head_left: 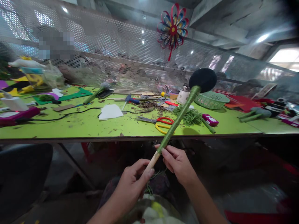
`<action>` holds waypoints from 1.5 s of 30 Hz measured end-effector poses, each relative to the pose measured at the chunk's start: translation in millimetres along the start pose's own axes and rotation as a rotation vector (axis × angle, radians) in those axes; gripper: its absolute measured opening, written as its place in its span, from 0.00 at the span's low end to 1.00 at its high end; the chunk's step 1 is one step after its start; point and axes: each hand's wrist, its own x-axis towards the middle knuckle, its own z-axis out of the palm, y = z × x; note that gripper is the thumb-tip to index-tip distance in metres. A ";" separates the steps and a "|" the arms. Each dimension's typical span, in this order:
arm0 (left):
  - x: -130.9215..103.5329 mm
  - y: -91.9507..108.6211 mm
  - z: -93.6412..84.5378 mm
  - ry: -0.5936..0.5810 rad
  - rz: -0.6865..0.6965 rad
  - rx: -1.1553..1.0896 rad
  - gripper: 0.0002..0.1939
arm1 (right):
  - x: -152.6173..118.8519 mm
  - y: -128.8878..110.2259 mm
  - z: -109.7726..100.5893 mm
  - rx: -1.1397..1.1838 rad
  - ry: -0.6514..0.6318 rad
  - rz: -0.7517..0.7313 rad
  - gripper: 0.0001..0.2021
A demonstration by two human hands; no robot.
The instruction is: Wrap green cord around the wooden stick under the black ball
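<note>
My left hand (135, 177) is closed around the bare lower end of a wooden stick (153, 160). Green yarn (178, 119) is wound tightly round the stick's upper length, and a dark rounded head (203, 80) tops it. The stick leans up and to the right, in front of the table edge. With thumb and fingers, my right hand (176, 161) pinches the stick where the green winding meets bare wood. Loose green strands hang below my hands, over my lap.
On the green table (77, 127) lie scissors (161, 121) with red and yellow handles, white paper (111, 112), a hammer (132, 100) and a heap of green yarn (189, 115). A green basket (211, 100) stands behind. Perforated metal panels (130, 46) rise along the back.
</note>
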 end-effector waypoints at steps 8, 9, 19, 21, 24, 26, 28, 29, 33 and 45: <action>-1.1 -3.8 2.3 0.031 -0.012 -0.020 0.18 | 0.2 9.4 -2.3 0.088 0.031 -0.059 0.14; -1.0 -3.2 1.2 0.068 0.026 0.050 0.17 | 0.0 9.7 -3.0 0.079 0.040 -0.064 0.13; -8.2 6.5 -3.4 0.178 0.197 0.323 0.10 | -6.6 2.6 2.1 -0.049 0.094 -0.088 0.11; -9.8 6.8 -3.7 0.172 0.182 0.299 0.10 | -6.4 -0.2 4.8 -0.041 0.105 -0.093 0.12; -10.7 8.3 -3.0 0.100 0.084 0.127 0.11 | -3.5 -4.0 7.6 0.022 0.097 -0.074 0.15; -10.4 10.0 -1.9 0.021 -0.002 -0.038 0.12 | -0.2 -5.0 7.9 0.088 0.060 -0.052 0.17; -10.0 11.6 -1.1 -0.049 -0.060 -0.160 0.13 | 3.0 -4.2 7.6 0.167 0.032 -0.040 0.19; -9.8 12.2 -0.7 -0.072 -0.073 -0.191 0.13 | 4.2 -3.3 7.6 0.209 0.028 -0.039 0.18; -9.1 13.3 1.1 -0.066 -0.083 -0.187 0.14 | 4.3 1.1 9.4 0.333 0.068 -0.062 0.11; 7.5 37.5 15.5 0.204 0.385 0.391 0.08 | -1.0 4.6 5.3 0.368 0.130 -0.052 0.12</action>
